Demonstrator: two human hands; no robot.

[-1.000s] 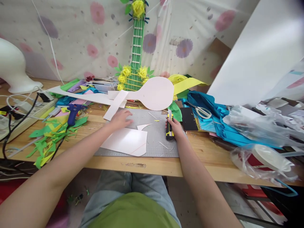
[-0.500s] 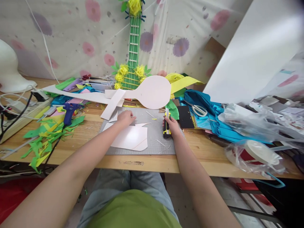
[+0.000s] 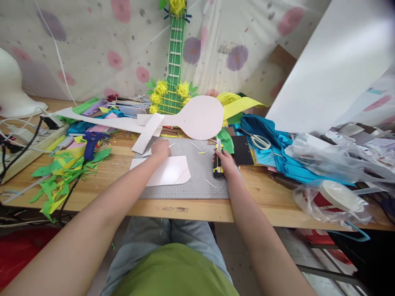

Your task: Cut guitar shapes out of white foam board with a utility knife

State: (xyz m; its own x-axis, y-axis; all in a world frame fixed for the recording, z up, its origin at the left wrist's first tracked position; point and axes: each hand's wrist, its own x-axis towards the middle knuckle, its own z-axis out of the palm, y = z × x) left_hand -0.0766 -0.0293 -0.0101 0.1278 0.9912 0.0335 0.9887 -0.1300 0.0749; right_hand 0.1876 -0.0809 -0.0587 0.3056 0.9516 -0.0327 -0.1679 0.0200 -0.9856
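Observation:
My right hand [image 3: 227,159] is wrapped round a yellow and black utility knife [image 3: 218,165], its blade end pointing away from me over the right side of the grey cutting mat [image 3: 197,191]. Over the mat's far left part, my left hand [image 3: 161,149] is closed, and the thin tip of a white scrap [image 3: 172,144] sticks out beside its fingers. Just nearer to me lies a white board piece [image 3: 169,170] with a rounded corner and a faint reddish line. Beyond the hands rest a white paddle-shaped cutout [image 3: 202,117] and a white strip [image 3: 148,133].
At the left lie a blue glue gun [image 3: 91,144] and green and yellow scraps [image 3: 51,176]. A decorated green guitar shape [image 3: 175,61] leans on the wall. To the right are scissors [image 3: 259,142], blue material [image 3: 290,168] and a plastic-wrapped roll [image 3: 333,199]. A large white board [image 3: 333,70] stands behind.
My left hand has drawn slightly left and away, and the pointed white scrap by the board piece has left its spot. The board piece has shifted a little. My right hand still holds the knife.

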